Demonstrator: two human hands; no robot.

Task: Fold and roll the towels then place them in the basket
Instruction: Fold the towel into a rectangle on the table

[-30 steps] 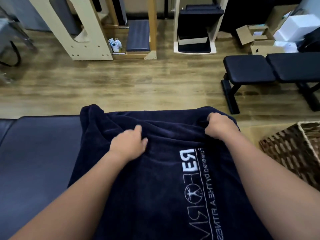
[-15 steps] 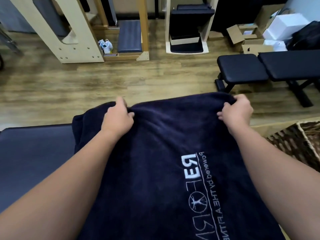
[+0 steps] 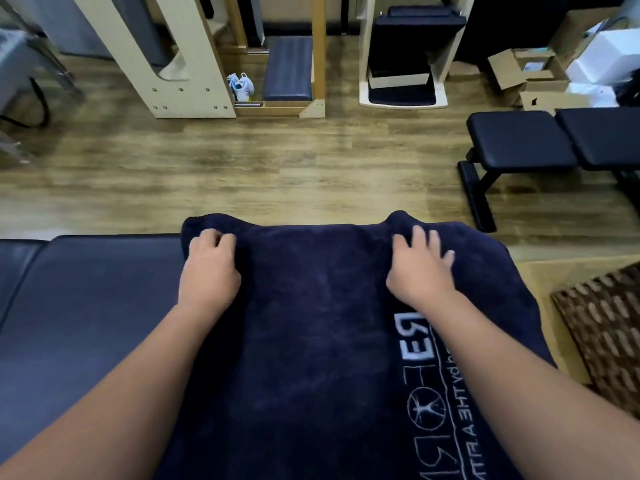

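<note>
Lying across the middle of the frame, a dark navy towel [image 3: 311, 341] covers the right part of a padded dark tabletop [image 3: 86, 306], its far edge running across the centre of the picture and its near end passing out of the bottom. White lettering and a round emblem [image 3: 427, 412] show on the towel at lower right, reading mirrored. The left hand [image 3: 207, 268] rests on the towel near its far left corner, fingers [image 3: 216, 237] curled down into the cloth as if pinching a bit of it. The right hand [image 3: 420, 268] lies near the far right corner with fingers [image 3: 434, 237] spread and fairly straight, pressing flat on the fabric. A brown woven basket [image 3: 609, 334] sits at the right edge of the frame, just beside the towel. Beyond is wood-look floor [image 3: 242, 174], a black padded exercise bench [image 3: 526, 140] at upper right, cardboard boxes [image 3: 540, 77] behind it, and wooden frames with dark cushions [image 3: 287, 69] along the top.
</note>
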